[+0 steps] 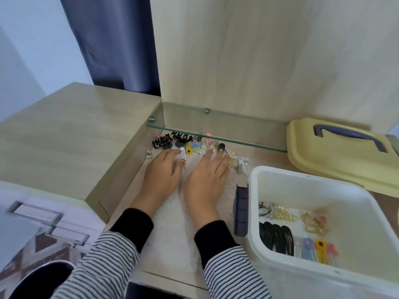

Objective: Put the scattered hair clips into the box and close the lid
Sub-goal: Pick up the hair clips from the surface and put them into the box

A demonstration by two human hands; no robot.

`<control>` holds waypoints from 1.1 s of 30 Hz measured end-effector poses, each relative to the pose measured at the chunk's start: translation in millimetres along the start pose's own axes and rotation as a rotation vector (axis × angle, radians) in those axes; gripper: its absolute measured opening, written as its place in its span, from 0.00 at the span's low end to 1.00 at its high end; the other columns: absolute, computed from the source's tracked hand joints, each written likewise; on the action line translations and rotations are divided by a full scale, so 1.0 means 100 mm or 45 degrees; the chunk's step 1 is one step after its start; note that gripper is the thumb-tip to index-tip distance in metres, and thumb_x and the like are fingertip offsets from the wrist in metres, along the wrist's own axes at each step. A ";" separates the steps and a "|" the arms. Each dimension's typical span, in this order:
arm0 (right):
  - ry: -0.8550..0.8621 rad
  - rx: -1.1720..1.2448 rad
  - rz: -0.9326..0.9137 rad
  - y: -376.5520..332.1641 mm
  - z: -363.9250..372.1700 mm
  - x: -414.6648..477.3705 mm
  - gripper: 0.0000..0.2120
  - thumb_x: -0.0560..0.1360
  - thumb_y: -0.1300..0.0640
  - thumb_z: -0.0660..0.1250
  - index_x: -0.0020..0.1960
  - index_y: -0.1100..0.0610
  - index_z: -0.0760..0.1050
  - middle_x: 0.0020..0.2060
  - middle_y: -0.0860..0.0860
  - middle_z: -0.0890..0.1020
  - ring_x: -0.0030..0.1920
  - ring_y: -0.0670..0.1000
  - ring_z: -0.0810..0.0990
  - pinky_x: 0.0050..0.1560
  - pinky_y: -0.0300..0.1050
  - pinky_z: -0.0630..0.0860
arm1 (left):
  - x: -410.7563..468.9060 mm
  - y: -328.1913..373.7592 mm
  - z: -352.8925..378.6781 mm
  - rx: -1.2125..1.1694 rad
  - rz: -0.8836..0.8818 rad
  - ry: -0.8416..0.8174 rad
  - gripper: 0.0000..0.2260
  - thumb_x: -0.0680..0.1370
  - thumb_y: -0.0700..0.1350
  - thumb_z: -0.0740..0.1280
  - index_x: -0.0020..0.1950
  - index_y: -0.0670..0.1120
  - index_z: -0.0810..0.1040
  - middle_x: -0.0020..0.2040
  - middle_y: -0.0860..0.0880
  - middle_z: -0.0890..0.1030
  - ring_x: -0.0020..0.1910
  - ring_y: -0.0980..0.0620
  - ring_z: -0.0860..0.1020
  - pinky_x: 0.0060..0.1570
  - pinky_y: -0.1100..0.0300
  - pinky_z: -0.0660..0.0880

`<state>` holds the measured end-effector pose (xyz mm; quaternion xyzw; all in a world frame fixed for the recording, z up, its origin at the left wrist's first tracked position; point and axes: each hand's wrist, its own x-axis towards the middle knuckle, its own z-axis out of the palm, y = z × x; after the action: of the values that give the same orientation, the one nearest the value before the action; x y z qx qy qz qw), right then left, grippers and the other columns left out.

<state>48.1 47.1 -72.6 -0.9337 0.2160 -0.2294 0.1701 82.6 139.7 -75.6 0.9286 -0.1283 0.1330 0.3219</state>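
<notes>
Head view. Fingertips of left hand (pixel 162 171) against a white clip (pixel 183 154); pinch not confirmable. Right hand (pixel 207 175) fingers spread, tips partly hidden among scattered hair clips (pixel 181 137) under glass shelf (pixel 216 126). Box (pixel 302 190) open, cut off lower right; holding black, gold and coloured clips. Lid (pixel 336 165) off, lying behind box.

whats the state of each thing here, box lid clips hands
box, open, partly filled
lid, off, lying behind the box
scattered hair clips, loose on the table
left hand, at a white clip, grip unclear
right hand, fingers straight, at the scattered hair clips
</notes>
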 end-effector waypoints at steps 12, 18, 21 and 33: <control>0.090 -0.140 0.047 0.19 0.19 0.09 0.27 0.64 0.60 0.68 0.63 0.64 0.73 0.59 0.64 0.75 0.61 0.66 0.70 0.68 0.63 0.60 | 0.09 -0.08 0.15 0.155 0.019 0.001 0.22 0.78 0.55 0.51 0.60 0.51 0.80 0.61 0.54 0.80 0.60 0.49 0.76 0.57 0.51 0.70; 0.153 -0.112 0.033 0.18 0.16 0.07 0.30 0.63 0.59 0.68 0.66 0.60 0.71 0.61 0.61 0.73 0.57 0.61 0.71 0.58 0.58 0.67 | 0.08 -0.08 0.10 -0.097 0.049 0.142 0.17 0.77 0.50 0.56 0.50 0.46 0.84 0.48 0.52 0.84 0.47 0.49 0.80 0.48 0.51 0.76; 0.105 -0.120 0.061 0.19 0.16 0.06 0.29 0.66 0.57 0.66 0.67 0.60 0.70 0.61 0.61 0.74 0.57 0.61 0.71 0.58 0.57 0.66 | 0.06 -0.06 0.08 -0.273 0.007 0.203 0.10 0.76 0.47 0.64 0.45 0.45 0.84 0.44 0.53 0.83 0.44 0.54 0.80 0.46 0.56 0.76; 0.191 -0.111 -0.024 0.18 0.16 0.06 0.16 0.65 0.58 0.71 0.53 0.59 0.77 0.41 0.55 0.79 0.41 0.57 0.74 0.42 0.50 0.68 | 0.04 -0.03 0.00 -0.748 -0.351 0.274 0.04 0.75 0.44 0.72 0.46 0.48 0.77 0.44 0.52 0.82 0.41 0.58 0.80 0.40 0.62 0.77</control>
<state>55.7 32.5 -91.3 -0.9224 0.2289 -0.2909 0.1105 87.3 141.5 -76.5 0.7854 0.0002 0.1427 0.6023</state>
